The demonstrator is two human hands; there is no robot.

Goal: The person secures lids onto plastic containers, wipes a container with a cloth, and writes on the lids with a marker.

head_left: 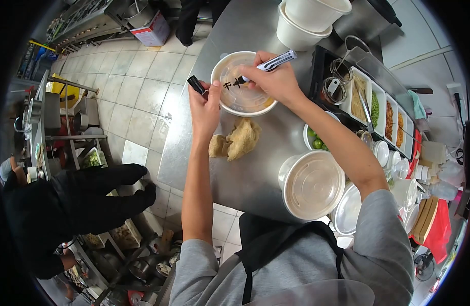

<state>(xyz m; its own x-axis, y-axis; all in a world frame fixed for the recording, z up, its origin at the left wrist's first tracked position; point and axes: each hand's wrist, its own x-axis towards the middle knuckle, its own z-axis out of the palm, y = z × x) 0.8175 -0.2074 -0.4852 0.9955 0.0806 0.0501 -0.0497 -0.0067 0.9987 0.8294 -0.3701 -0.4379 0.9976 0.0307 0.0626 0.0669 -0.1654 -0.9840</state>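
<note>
A round white bowl (249, 108) with a translucent lid stands on the steel table. Black marks show on the lid. My right hand (273, 79) is closed round a white and black marker (276, 60), its dark tip at the lid near the marks. My left hand (206, 107) holds a black marker cap (195, 84) and rests against the bowl's left rim, with the thumb on the lid's edge. Just below the bowl, a crumpled tan cloth (240, 140) lies on the table.
Stacked white bowls (301, 30) stand at the back. Right are a condiment tray (376, 109), a bowl of green limes (316, 140) and lidded containers (314, 184). A person in black (92, 196) stands at the left; another person's dark-clothed legs (190, 20) show at the top.
</note>
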